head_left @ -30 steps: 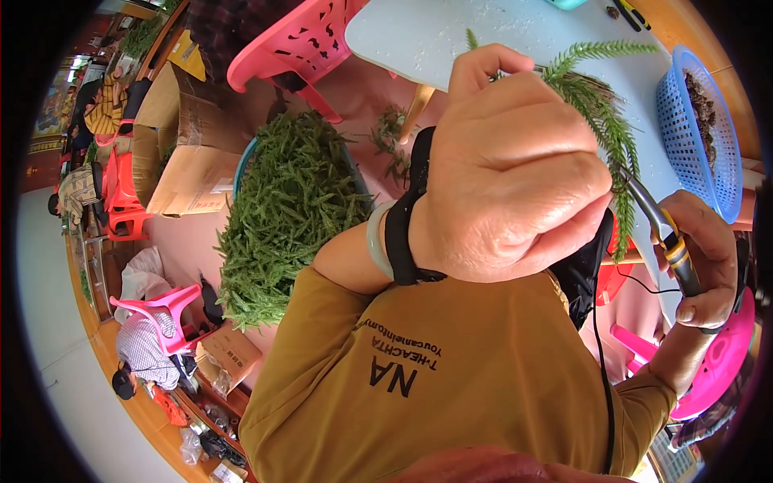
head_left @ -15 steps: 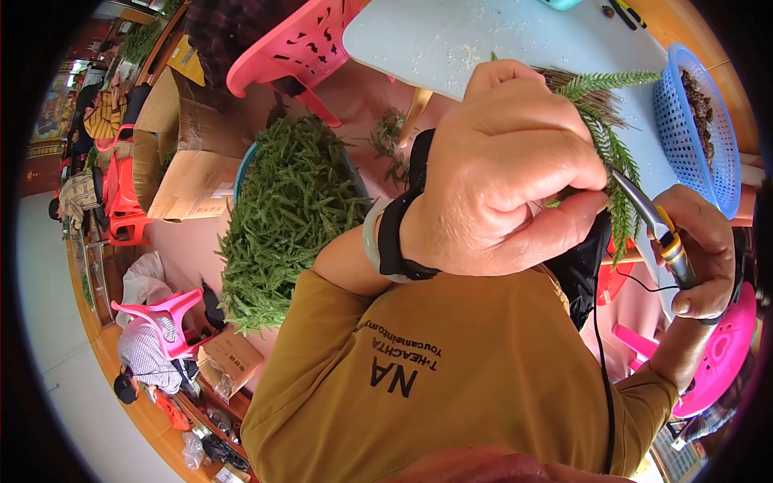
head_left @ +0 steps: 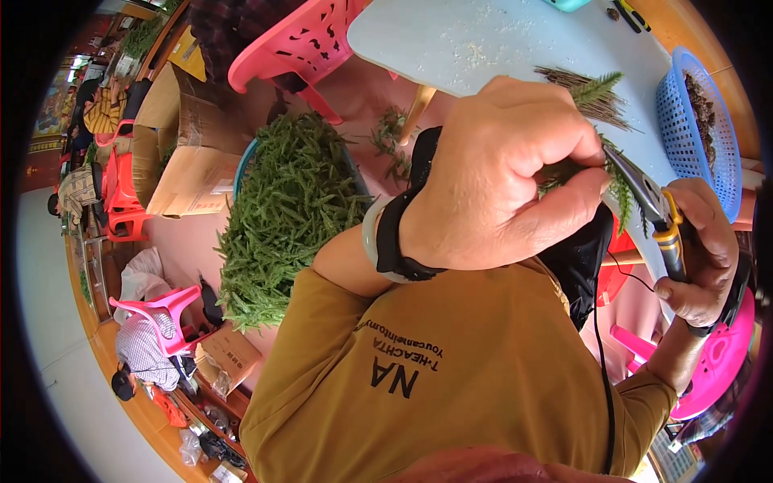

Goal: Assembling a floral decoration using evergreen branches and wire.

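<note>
My left hand (head_left: 507, 173), with a bracelet and a black band at its wrist, is closed in a pinch on a green artificial fir sprig (head_left: 618, 189). The sprig's fronds stick out past my fingertips, and the rest is hidden behind the hand. My right hand (head_left: 704, 249) is wrapped round a pair of pliers (head_left: 664, 221) with yellow and grey handles. Their long metal jaws reach up to the sprig beside my left fingertips; whether they bite on a stem, I cannot tell. Behind the hands, a bundle of thin brown stems (head_left: 584, 97) lies on the pale table (head_left: 451, 32).
A blue plastic basket (head_left: 680, 121) of brown pieces stands at the table's right. To my left, a tub is heaped with green sprigs (head_left: 290, 217), near an open cardboard box (head_left: 197, 153). A pink chair (head_left: 302, 44) stands beyond. Other people sit at the far left.
The pliers have spread, their jaws and handles showing wider apart. My left hand has dropped slightly with the sprig, uncovering more of the stem bundle.
</note>
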A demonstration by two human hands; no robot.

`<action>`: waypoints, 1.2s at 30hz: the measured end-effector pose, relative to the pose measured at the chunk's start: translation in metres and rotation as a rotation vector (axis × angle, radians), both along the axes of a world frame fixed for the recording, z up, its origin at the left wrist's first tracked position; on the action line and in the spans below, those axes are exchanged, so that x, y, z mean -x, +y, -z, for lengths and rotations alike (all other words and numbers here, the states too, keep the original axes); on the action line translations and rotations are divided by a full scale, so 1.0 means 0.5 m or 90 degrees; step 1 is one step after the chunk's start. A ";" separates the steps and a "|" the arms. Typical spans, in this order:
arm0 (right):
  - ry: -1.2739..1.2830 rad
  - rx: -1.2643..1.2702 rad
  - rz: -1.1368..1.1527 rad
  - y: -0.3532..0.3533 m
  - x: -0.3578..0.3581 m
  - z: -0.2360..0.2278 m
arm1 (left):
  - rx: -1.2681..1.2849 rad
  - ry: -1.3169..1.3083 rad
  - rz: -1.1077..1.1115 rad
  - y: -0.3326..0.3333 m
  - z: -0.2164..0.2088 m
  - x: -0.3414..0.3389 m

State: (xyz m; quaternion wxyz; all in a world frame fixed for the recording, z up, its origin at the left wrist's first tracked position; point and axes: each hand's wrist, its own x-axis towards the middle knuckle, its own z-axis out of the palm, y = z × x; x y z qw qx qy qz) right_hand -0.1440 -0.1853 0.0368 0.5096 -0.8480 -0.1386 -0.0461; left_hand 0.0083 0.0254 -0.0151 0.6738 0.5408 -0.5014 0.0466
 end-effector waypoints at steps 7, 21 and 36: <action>-0.014 0.072 0.036 0.017 0.002 -0.009 | -0.027 0.117 -0.001 0.003 -0.002 0.007; -0.019 -0.030 0.093 0.009 0.009 0.020 | 0.016 0.126 0.091 0.004 -0.006 0.002; 0.024 0.213 0.076 -0.003 0.017 -0.019 | 0.015 0.077 0.037 0.001 -0.003 0.002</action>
